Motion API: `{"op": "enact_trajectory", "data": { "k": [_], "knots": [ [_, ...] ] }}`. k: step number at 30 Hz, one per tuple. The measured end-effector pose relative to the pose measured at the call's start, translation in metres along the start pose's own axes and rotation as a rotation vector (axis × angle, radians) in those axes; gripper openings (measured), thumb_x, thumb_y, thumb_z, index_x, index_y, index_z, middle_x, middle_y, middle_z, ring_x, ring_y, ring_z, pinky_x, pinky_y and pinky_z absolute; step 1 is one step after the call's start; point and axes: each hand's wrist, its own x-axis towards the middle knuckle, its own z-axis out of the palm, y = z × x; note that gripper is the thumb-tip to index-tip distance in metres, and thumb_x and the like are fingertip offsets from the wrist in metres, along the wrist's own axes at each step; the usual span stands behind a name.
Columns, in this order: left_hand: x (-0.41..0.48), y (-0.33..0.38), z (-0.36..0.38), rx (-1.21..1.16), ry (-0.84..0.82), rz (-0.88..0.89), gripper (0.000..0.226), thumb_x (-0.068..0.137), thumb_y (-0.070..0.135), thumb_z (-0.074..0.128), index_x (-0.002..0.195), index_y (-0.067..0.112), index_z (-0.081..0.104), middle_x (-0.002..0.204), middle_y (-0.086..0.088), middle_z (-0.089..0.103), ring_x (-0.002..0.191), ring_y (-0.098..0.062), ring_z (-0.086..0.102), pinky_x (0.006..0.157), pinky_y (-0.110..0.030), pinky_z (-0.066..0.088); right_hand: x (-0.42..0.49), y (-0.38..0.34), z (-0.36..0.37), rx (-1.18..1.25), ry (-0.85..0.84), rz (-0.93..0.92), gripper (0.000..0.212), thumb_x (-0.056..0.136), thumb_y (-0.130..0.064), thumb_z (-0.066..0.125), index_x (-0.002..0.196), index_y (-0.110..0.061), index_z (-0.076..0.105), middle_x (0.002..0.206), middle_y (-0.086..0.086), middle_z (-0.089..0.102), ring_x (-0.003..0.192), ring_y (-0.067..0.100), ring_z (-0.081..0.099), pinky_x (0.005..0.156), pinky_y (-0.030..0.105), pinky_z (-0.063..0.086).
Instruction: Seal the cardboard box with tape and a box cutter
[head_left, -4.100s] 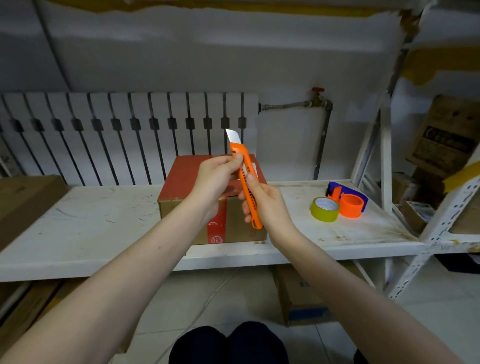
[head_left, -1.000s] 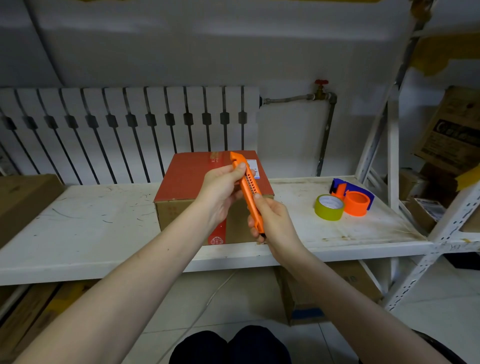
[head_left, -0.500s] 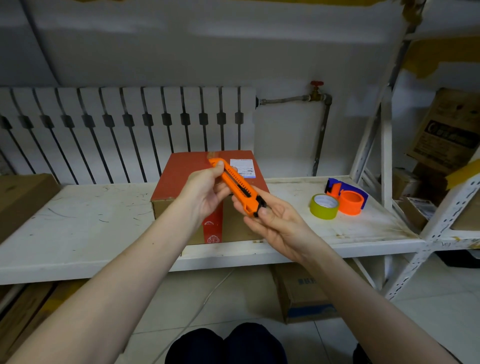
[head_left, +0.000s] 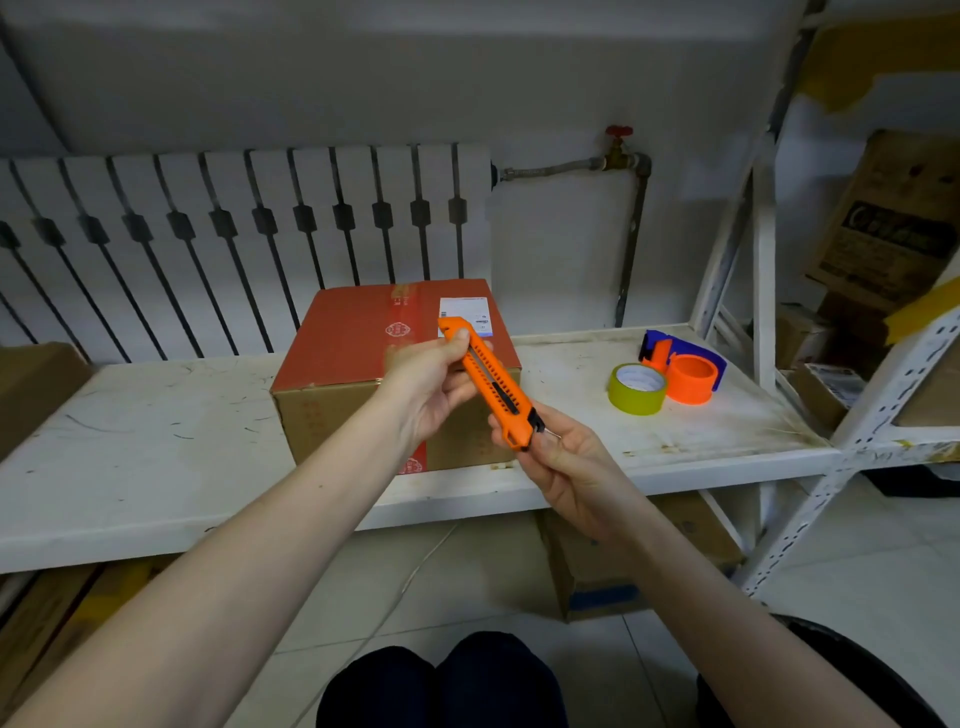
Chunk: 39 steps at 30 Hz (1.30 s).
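Orange plastic box cutter (head_left: 490, 383), slim body with black slider; held in the air in front of the box, tilted, far end up and left, near end down and right; no blade visible at the tip. Left hand (head_left: 434, 387): fingers curled narrowly around the cutter's far end, thumb pressed on its top. Right hand (head_left: 569, 462): palm turned up, fingertips pinching the cutter's near black-capped end. Closed cardboard box (head_left: 387, 374), red top, brown sides, a strip of red printed tape running over the top and down the near face, a white label at the far right corner of the top; stands on the white scuffed metal shelf (head_left: 156, 431), centre, behind the hands. Yellow-green roll of tape (head_left: 637, 388), lying flat on the shelf, well right of the box. Orange and blue tape dispenser (head_left: 684, 372), just beside and touching the roll on its right. White ribbed radiator (head_left: 234, 244) against the far wall. Brown cartons (head_left: 893, 228) on the rack at right.
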Motion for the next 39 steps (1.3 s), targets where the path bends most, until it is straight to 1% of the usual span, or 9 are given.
{"op": "enact_trajectory", "data": {
  "k": [3,9,13,18,21,25,32,35,39],
  "knots": [
    [0.014,-0.005,0.001,0.005,0.096,0.045,0.016,0.091,0.015,0.057,0.100,0.004,0.064,0.093,-0.011,0.070,0.091,-0.025,0.068,0.076,-0.034,0.059,0.005,-0.008,-0.007,-0.378,0.152,-0.051,0.053,0.084,-0.016,0.064,0.133,-0.013,0.046,0.120,0.010,0.064,0.103,0.019,0.067,0.084,0.025,0.055],
    [0.026,-0.015,0.025,0.048,0.065,0.126,0.012,0.093,0.014,0.055,0.086,0.007,0.063,0.091,-0.012,0.064,0.094,-0.024,0.065,0.085,-0.037,0.056,0.017,-0.010,-0.015,-1.276,0.438,-0.381,0.053,0.075,-0.024,0.077,0.123,-0.014,0.059,0.096,-0.011,0.065,0.077,0.007,0.066,0.067,0.017,0.056],
    [0.039,-0.014,0.032,0.306,-0.040,0.221,0.018,0.094,0.021,0.053,0.099,0.008,0.064,0.096,-0.012,0.060,0.096,-0.021,0.060,0.085,-0.031,0.053,0.022,-0.020,-0.032,-1.297,0.523,-0.509,0.030,0.074,-0.015,0.075,0.104,-0.013,0.071,0.077,0.006,0.073,0.064,0.021,0.066,0.061,0.032,0.057],
    [0.063,-0.002,0.002,1.347,-0.023,0.678,0.058,0.081,0.035,0.069,0.133,0.017,0.051,0.130,-0.007,0.058,0.121,-0.023,0.053,0.103,-0.038,0.041,0.052,-0.031,-0.104,-1.263,0.880,-0.226,0.011,0.072,-0.019,0.072,0.071,-0.008,0.071,0.060,0.016,0.065,0.052,0.020,0.055,0.051,0.031,0.046],
    [0.082,0.002,-0.023,1.824,-0.115,0.559,0.082,0.070,0.058,0.069,0.140,0.027,0.040,0.147,-0.010,0.041,0.136,-0.031,0.035,0.112,-0.044,0.030,0.078,-0.024,-0.142,-1.410,0.902,-0.046,0.029,0.070,-0.023,0.072,0.053,-0.005,0.056,0.044,0.003,0.043,0.044,0.012,0.038,0.044,0.023,0.028],
    [0.095,-0.008,-0.039,1.873,-0.083,0.464,0.089,0.069,0.065,0.065,0.144,0.033,0.030,0.153,-0.008,0.033,0.138,-0.033,0.034,0.112,-0.050,0.032,0.111,-0.014,-0.169,-1.639,0.865,0.115,0.036,0.067,-0.028,0.069,0.045,-0.014,0.044,0.042,0.001,0.038,0.043,0.019,0.041,0.045,0.027,0.029],
    [0.098,-0.029,-0.033,1.857,0.065,0.534,0.081,0.075,0.063,0.058,0.145,0.036,0.027,0.153,-0.007,0.033,0.141,-0.033,0.028,0.113,-0.049,0.025,0.105,0.007,-0.186,-2.021,0.884,0.333,0.034,0.083,-0.048,0.056,0.084,-0.015,0.063,0.077,0.005,0.061,0.074,0.026,0.060,0.059,0.030,0.045],
    [0.096,-0.028,-0.032,1.833,0.068,0.514,0.080,0.076,0.061,0.058,0.145,0.036,0.026,0.154,-0.006,0.031,0.143,-0.033,0.024,0.115,-0.049,0.021,0.110,0.009,-0.176,-1.911,0.812,0.109,0.033,0.089,-0.034,0.055,0.106,-0.007,0.060,0.103,0.014,0.058,0.096,0.033,0.056,0.069,0.036,0.045],
    [0.093,-0.026,-0.032,1.828,0.038,0.508,0.079,0.078,0.059,0.058,0.146,0.035,0.026,0.155,-0.005,0.029,0.144,-0.032,0.022,0.116,-0.048,0.018,0.116,0.000,-0.115,-1.398,0.759,-0.354,0.029,0.094,-0.004,0.042,0.116,-0.006,0.061,0.117,0.011,0.062,0.108,0.021,0.055,0.088,0.021,0.039]
  ]
}}
